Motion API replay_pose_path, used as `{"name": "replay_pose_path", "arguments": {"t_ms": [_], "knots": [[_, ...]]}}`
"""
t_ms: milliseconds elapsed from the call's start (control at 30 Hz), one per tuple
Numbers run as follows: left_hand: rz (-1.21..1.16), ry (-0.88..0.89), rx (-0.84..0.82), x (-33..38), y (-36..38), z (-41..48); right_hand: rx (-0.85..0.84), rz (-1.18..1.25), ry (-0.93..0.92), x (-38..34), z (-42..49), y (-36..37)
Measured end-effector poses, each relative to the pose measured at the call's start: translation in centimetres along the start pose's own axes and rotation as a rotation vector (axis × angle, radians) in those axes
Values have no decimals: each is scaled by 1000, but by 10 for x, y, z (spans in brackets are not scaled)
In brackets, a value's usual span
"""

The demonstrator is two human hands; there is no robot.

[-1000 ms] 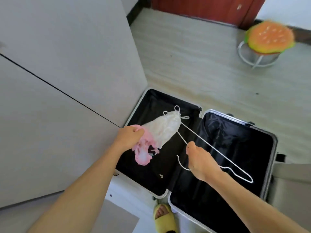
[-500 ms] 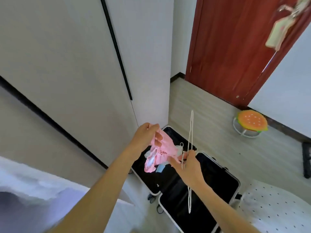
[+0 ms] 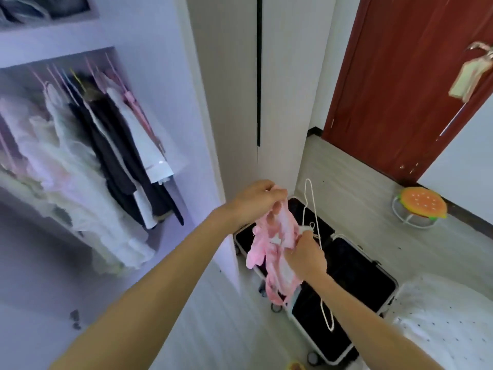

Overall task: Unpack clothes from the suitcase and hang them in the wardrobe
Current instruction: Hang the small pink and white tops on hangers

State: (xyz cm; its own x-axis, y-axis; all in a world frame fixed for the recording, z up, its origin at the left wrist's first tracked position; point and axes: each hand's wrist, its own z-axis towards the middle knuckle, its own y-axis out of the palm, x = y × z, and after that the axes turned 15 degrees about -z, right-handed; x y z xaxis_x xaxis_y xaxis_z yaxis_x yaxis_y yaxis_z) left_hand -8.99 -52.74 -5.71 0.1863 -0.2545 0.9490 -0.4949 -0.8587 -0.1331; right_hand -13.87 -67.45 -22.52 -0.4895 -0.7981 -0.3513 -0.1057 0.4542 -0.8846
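Note:
My left hand (image 3: 256,200) grips the top of a small pink and white garment (image 3: 269,247), which hangs down in front of me. My right hand (image 3: 304,256) holds the lower part of the garment together with a thin white wire hanger (image 3: 312,204) that stands nearly upright. Below my hands the black-lined suitcase (image 3: 349,268) lies open on the floor with both halves showing bare lining. The open wardrobe (image 3: 88,145) at the left holds several hung clothes, white, black and pink.
A shut wardrobe door (image 3: 240,89) stands between the open section and the suitcase. A red-brown room door (image 3: 394,84) is at the back right, a burger-shaped stool (image 3: 420,206) on the floor beside it. A white dotted bed cover (image 3: 448,321) is at the lower right.
The view has risen from the suitcase to the wardrobe. Both hands lifted the garment and hanger up from the suitcase, and the hanger has turned from lying flat to upright.

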Motion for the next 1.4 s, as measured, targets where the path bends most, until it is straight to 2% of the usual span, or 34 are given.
{"name": "replay_pose_path", "arguments": {"t_ms": [100, 267, 367, 567, 733, 833, 933, 1033, 1067, 1167, 1233, 1300, 1400], "knots": [[16, -81, -41, -40, -45, -53, -111, -157, -10, -13, -41, 24], [-300, -168, 133, -107, -127, -119, -198, -315, 24, -17, -98, 66], [-378, -199, 226, -143, -173, -162, -314, -404, -36, -39, -132, 95], [-509, -119, 626, -164, -259, -235, -479, -393, -324, -149, -154, 119], [-601, -66, 912, -182, -322, -304, -335, -494, -499, -224, -154, 117], [-593, -57, 1046, -188, -348, -343, -281, -445, -524, -263, -157, 109], [-569, -69, 1081, -191, -361, -370, -246, -269, -479, -294, -158, 99], [-610, -58, 1036, -183, -362, -388, -450, 186, -414, -331, -168, 88], [-617, -40, 1026, -176, -364, -392, -502, 269, -433, -347, -174, 82], [-587, 9, 1001, -152, -371, -394, -550, 278, -538, -381, -188, 68], [-548, 15, 989, -138, -377, -393, -539, 167, -636, -397, -195, 61], [-514, 28, 976, -126, -380, -394, -519, 91, -741, -408, -200, 54], [-469, 18, 977, -115, -385, -396, -418, 107, -837, -417, -210, 42]]}}
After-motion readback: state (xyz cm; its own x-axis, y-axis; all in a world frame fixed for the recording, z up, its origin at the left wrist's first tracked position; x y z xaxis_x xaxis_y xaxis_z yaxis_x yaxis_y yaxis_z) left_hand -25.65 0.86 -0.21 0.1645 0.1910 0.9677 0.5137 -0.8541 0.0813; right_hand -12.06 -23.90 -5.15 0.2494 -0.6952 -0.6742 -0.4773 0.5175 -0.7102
